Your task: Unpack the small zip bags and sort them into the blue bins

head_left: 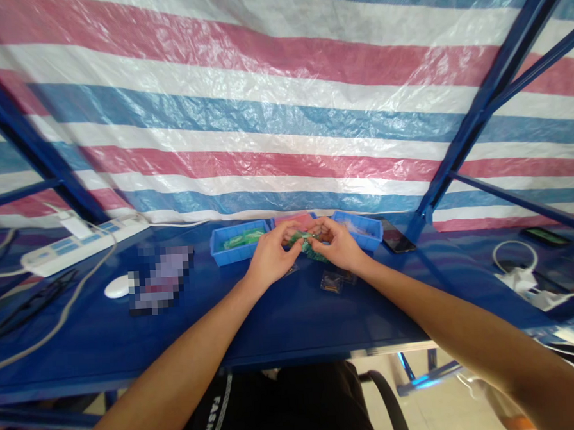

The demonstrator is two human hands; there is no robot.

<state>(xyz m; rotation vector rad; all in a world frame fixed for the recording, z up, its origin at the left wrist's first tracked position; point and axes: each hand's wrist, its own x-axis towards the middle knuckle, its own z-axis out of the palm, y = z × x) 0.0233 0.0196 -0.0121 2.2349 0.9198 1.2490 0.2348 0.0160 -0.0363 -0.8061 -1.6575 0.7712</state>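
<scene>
My left hand (273, 251) and my right hand (339, 243) meet over the middle of the blue table. Their fingers are closed around a small green item (310, 244), which looks beaded or crinkled; its exact kind is too small and partly covered to tell. Just below my right hand lie small clear packets (331, 281) with something brownish inside. Behind and left of my hands is a blue bin (220, 249) with green contents. Another blue bin (375, 231), holding clear packets, stands behind my right hand. Between them, a third bin with pinkish contents (294, 220) is partly hidden by my fingers.
On the left are a white power strip (84, 243), a cable, black glasses (32, 302), a white oval object (119, 287) and a blurred-out object (163, 279). A phone (398, 235) lies right of the bins. A white cable and charger (521, 273) sit far right. Striped sheeting hangs behind.
</scene>
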